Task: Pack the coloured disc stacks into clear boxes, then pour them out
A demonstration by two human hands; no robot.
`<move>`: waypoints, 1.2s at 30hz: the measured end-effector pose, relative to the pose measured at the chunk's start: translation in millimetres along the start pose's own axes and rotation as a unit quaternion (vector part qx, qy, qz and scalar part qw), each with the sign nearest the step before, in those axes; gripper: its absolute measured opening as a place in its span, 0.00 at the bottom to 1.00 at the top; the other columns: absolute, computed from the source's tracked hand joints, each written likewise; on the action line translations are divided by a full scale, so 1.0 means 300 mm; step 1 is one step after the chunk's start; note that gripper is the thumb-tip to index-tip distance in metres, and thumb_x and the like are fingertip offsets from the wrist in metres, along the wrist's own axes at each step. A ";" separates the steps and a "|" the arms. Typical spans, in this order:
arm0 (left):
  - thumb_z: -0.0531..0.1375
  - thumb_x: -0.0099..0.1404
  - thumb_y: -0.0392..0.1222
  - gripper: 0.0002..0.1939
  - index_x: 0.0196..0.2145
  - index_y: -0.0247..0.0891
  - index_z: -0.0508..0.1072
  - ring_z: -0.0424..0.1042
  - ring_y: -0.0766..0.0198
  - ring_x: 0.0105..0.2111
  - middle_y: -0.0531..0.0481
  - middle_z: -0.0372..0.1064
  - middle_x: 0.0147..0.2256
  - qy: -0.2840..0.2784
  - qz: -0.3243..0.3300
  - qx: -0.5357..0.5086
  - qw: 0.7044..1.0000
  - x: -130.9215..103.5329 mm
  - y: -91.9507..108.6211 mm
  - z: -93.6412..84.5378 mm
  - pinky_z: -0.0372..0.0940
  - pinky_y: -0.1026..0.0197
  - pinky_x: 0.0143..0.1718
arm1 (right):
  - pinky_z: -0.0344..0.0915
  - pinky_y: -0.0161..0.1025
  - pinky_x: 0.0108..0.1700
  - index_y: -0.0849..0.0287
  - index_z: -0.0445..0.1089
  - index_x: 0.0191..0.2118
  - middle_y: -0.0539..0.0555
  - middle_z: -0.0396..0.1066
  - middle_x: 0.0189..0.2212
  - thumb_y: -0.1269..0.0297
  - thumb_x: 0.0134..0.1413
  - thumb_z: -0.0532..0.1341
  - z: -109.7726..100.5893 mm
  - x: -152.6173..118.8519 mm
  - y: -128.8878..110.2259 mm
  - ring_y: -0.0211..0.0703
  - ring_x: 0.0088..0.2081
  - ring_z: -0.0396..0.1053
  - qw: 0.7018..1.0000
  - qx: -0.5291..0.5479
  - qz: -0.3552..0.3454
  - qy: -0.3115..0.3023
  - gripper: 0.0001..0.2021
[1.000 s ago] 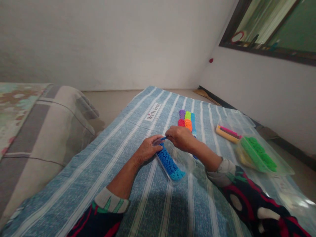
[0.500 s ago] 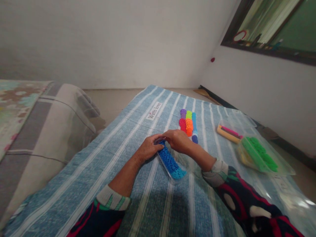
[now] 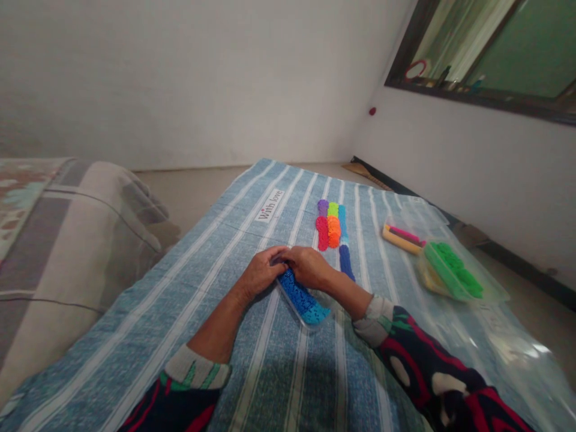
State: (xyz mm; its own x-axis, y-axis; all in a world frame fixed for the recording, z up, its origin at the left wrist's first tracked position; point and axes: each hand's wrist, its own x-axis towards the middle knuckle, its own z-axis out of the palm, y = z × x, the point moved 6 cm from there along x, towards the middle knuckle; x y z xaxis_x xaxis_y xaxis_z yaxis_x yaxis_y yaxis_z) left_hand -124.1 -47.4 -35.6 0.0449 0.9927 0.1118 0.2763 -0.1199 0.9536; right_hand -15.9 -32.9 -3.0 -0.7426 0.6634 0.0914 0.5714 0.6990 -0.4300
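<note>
A clear long case (image 3: 302,300) filled with small blue pieces, dark blue toward the top and lighter blue at the near end, lies tilted on the striped cloth (image 3: 189,288). My left hand (image 3: 264,271) grips its far left end, thumb on the rim. At the same end, my right hand (image 3: 306,265) has its fingers closed at the top of the case; what its fingertips hold is hidden. Beyond the hands lie rows of coloured pieces: purple and red (image 3: 323,231), lime and orange (image 3: 333,231), light blue and dark blue (image 3: 345,258).
On the right, a clear box (image 3: 495,295) holds a case of green pieces (image 3: 454,269). Behind it lies a case with yellow and pink pieces (image 3: 402,239), near a clear lid (image 3: 423,215). Clear plastic (image 3: 526,354) shines at the lower right. A grey covered seat (image 3: 90,228) stands left.
The view has shifted, so the scene sits further left. My right fingers have drawn in closer over the case's top end. More of the dark blue row shows past my right hand.
</note>
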 end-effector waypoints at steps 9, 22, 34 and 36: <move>0.63 0.47 0.42 0.25 0.45 0.35 0.74 0.72 0.49 0.48 0.43 0.75 0.46 0.016 -0.029 -0.038 0.999 0.010 -0.029 -0.007 0.61 0.48 0.55 | 0.64 0.36 0.48 0.55 0.73 0.47 0.52 0.75 0.45 0.78 0.51 0.55 0.001 -0.008 0.031 0.42 0.46 0.71 0.998 0.036 -0.004 0.046 0.20; 0.64 0.48 0.50 0.24 0.41 0.36 0.75 0.73 0.47 0.47 0.42 0.77 0.42 0.054 -0.046 -0.036 0.997 0.011 -0.009 -0.018 0.63 0.47 0.53 | 0.67 0.37 0.43 0.58 0.75 0.37 0.54 0.77 0.35 0.69 0.54 0.56 -0.194 -0.388 0.188 0.41 0.37 0.74 0.936 0.106 0.103 0.319 0.10; 0.65 0.46 0.50 0.25 0.42 0.36 0.74 0.73 0.49 0.47 0.42 0.77 0.42 0.061 -0.061 -0.047 0.995 0.012 -0.003 -0.018 0.66 0.49 0.50 | 0.67 0.40 0.40 0.58 0.75 0.35 0.53 0.77 0.31 0.66 0.51 0.56 -0.076 -0.623 0.355 0.44 0.34 0.74 0.897 0.147 0.252 0.333 0.11; 0.65 0.47 0.50 0.25 0.43 0.35 0.74 0.73 0.49 0.47 0.42 0.77 0.42 0.065 -0.063 -0.048 0.995 0.014 -0.012 -0.020 0.65 0.50 0.51 | 0.67 0.39 0.42 0.58 0.76 0.35 0.54 0.77 0.32 0.67 0.51 0.55 -0.071 -0.613 0.351 0.44 0.36 0.74 0.902 0.132 0.243 0.332 0.11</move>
State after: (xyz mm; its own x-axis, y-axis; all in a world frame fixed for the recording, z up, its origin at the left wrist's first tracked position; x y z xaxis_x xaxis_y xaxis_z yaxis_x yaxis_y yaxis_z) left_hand -130.6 -42.8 -37.0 -0.1104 0.9937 0.0195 0.1780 0.0005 0.9840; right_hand 188.2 -75.6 -45.7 -0.0040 0.9495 0.3138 0.6050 0.2522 -0.7552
